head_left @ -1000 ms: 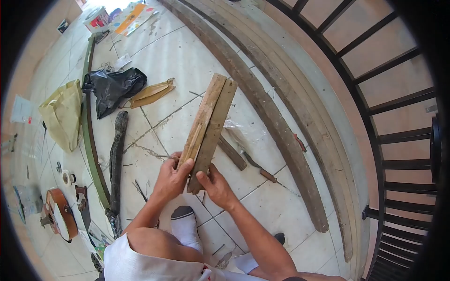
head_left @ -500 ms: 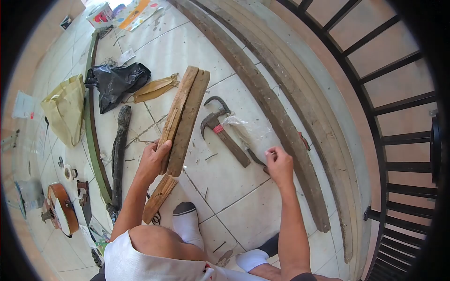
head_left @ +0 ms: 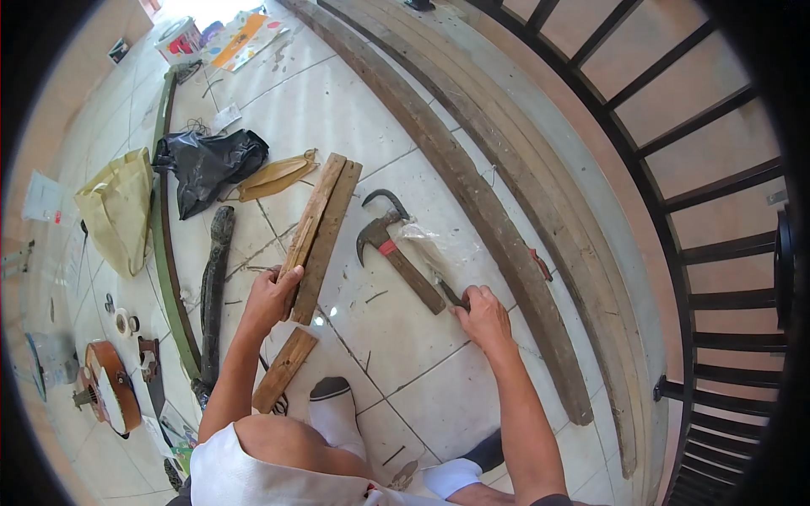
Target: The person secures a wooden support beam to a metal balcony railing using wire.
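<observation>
My left hand [head_left: 272,297] is closed around the lower end of two wooden pieces lying side by side, a lighter split strip [head_left: 314,218] and a darker board [head_left: 332,240]. My right hand [head_left: 485,316] is closed at the near end of a dark metal bar [head_left: 450,293] on the tiles. A hooked dark end [head_left: 390,199] shows past the hammer head; clear plastic partly hides what lies between. To the left of the bar lies a claw hammer [head_left: 411,271] with red tape on its wooden handle. A short wood piece [head_left: 285,368] lies below my left hand.
Long timber beams [head_left: 506,244] run along the right, beside a black metal railing [head_left: 682,253]. Left are a black plastic bag [head_left: 207,169], a yellowish bag [head_left: 118,207], a green strip [head_left: 163,244], a dark log [head_left: 216,278] and a small guitar [head_left: 110,388]. Loose nails lie around.
My right hand has moved left and slightly down, onto the dark bar's end. My left hand has lowered the wooden pieces a little, toward the floor.
</observation>
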